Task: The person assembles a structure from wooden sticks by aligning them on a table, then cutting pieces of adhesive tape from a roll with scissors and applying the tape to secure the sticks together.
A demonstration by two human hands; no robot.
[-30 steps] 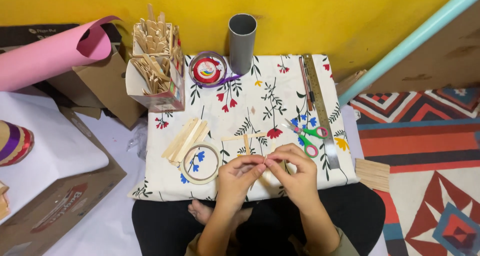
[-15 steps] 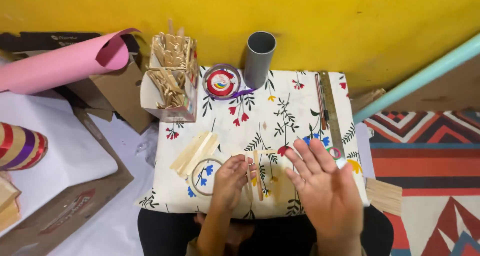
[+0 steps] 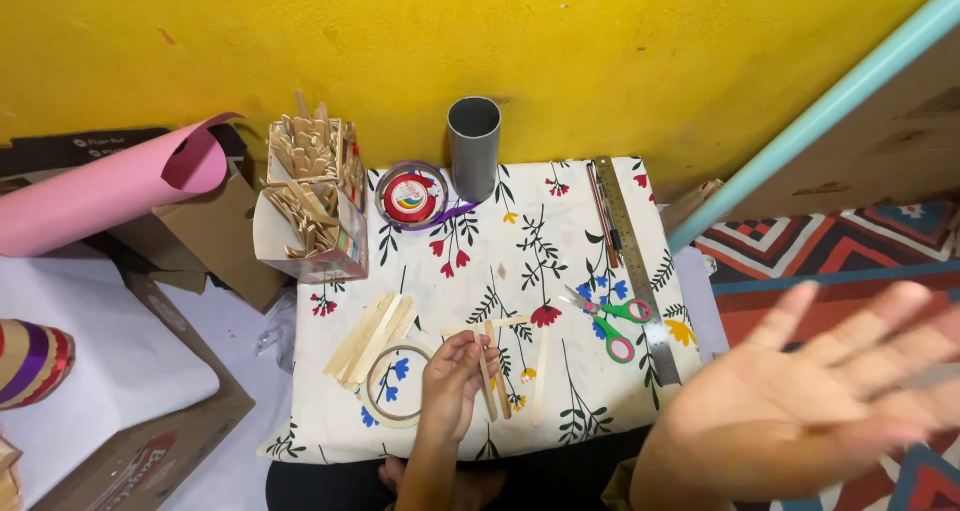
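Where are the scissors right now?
In the head view, the green-handled scissors lie on the right part of the floral cloth, just left of the metal ruler.

Left hand [image 3: 452, 381] on wooden sticks [image 3: 492, 371]; right hand [image 3: 810, 396] raised, open, blurred.

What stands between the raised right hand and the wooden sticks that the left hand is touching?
Nothing visible. The right hand is lifted, open, off to the right; the sticks lie on the floral cloth under the left hand. The scissors lie farther back.

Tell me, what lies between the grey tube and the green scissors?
In the head view, only bare flowered cloth lies between the grey tube and the green scissors.
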